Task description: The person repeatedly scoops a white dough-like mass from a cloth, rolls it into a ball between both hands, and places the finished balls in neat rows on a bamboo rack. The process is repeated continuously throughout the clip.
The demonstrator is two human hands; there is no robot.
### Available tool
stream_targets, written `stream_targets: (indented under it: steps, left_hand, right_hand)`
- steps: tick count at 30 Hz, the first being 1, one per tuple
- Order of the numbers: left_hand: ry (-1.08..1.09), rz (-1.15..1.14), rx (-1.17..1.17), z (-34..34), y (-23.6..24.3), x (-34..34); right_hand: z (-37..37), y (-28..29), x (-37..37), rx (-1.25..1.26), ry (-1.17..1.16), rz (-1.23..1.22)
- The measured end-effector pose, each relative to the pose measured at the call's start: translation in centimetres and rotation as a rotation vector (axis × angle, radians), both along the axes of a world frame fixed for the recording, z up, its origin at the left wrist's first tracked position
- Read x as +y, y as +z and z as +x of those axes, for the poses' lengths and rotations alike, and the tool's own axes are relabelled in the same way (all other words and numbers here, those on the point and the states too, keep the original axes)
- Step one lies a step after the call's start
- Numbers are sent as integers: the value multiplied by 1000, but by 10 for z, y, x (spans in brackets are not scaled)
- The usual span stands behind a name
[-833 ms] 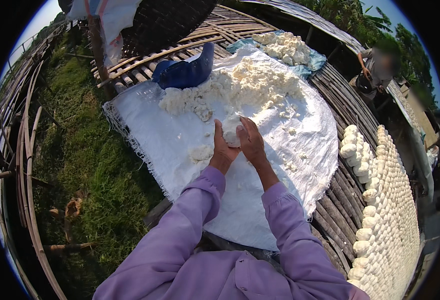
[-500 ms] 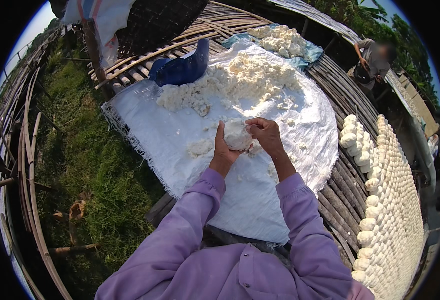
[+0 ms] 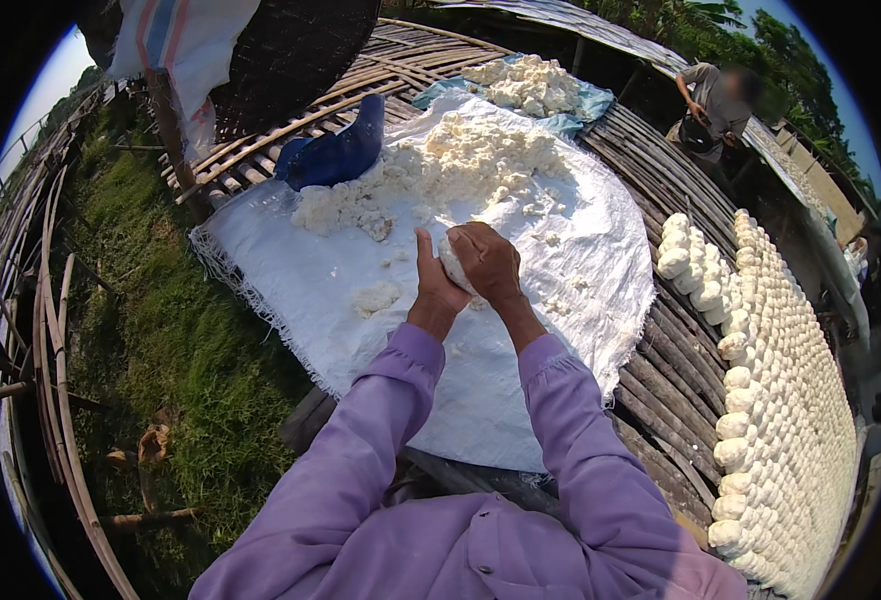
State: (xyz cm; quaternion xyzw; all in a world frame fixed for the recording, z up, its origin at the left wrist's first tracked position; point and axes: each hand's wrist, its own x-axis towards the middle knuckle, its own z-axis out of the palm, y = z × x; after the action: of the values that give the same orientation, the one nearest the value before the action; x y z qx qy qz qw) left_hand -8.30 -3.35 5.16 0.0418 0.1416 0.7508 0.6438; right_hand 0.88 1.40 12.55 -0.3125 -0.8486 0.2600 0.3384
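Note:
Between my two hands is a white ball of crumbly dough [image 3: 451,266], mostly covered by my fingers. My left hand [image 3: 436,284] cups it from the left and below, thumb pointing up. Pressed over its top and right side is my right hand [image 3: 490,264], fingers curled. Both are held above a white woven sheet [image 3: 470,385]. Beyond them lies a heap of loose white crumbly dough [image 3: 480,155], with small crumbs scattered around. A blue plastic scoop-like vessel [image 3: 335,150] rests tilted at the heap's left end.
Many white balls [image 3: 790,400] stand in rows on the bamboo platform [image 3: 660,385] at right. Another white pile [image 3: 530,85] sits on a blue sheet at the back. A person [image 3: 712,112] stands at far right. Grass [image 3: 180,370] lies left of the platform.
My right hand has moved from pinching the ball's right edge to closing over its top. The ball is now largely hidden between both hands. The view has shifted slightly.

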Motion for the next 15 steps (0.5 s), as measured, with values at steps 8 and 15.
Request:
stream_targets:
  steps: [8, 15]
  left_hand:
    - [112, 36, 30, 39, -11, 5]
    - [-49, 106, 144, 72, 4, 7]
  right_hand:
    - [56, -1, 4, -25, 84, -107]
    - [78, 1, 5, 28, -44, 324]
